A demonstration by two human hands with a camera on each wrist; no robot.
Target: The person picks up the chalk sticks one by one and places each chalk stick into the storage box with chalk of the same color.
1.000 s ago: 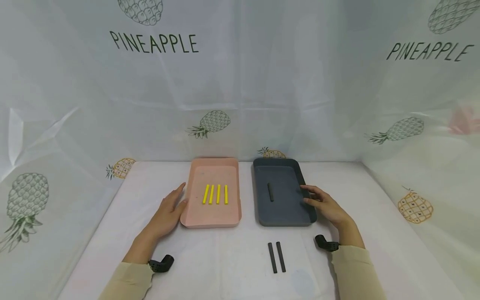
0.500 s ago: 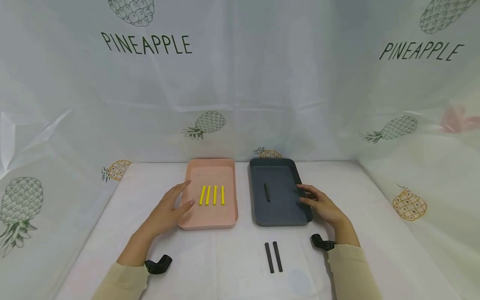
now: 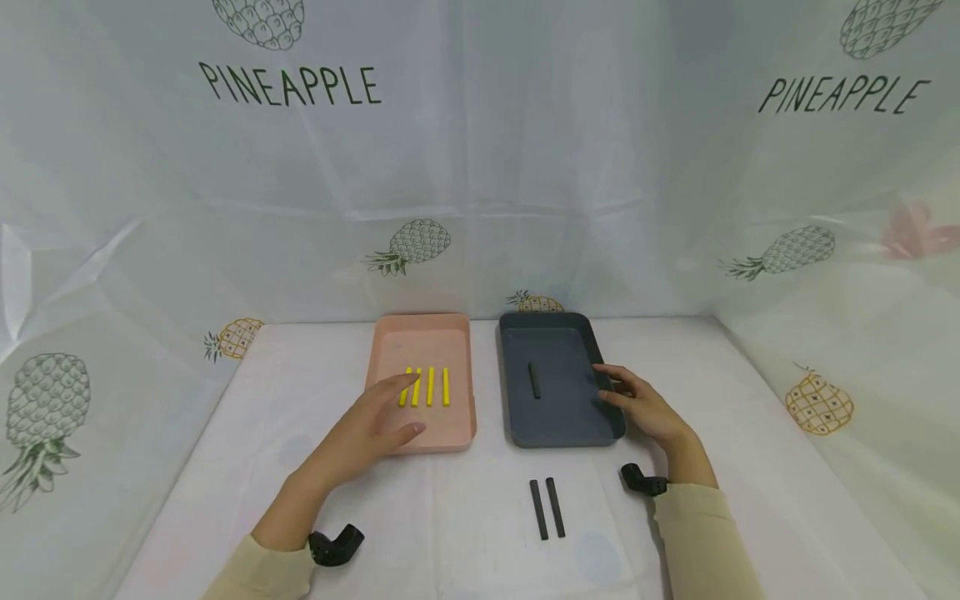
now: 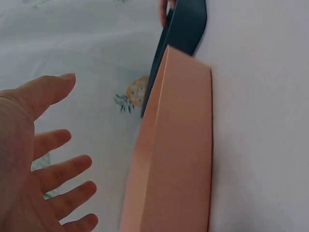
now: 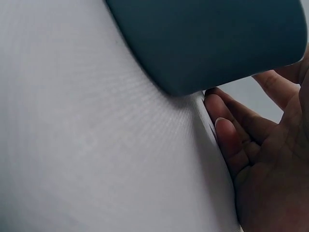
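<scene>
Pink tray [image 3: 420, 337] at bench middle, four yellow sticks [image 3: 427, 387] inside. My left hand [image 3: 371, 429] hovers over its near-left corner, fingers spread, holding nothing. Dark tray [image 3: 558, 417] just right; my right hand [image 3: 643, 408] rests against its right rim, fingers relaxed.

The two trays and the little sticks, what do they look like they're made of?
The pink tray and dark grey tray look like matte moulded plastic: rounded corners, smooth even colour, no gloss. The yellow sticks and black sticks are straight, uniformly coloured bars, probably plastic or painted wood; too small to tell which.
</scene>
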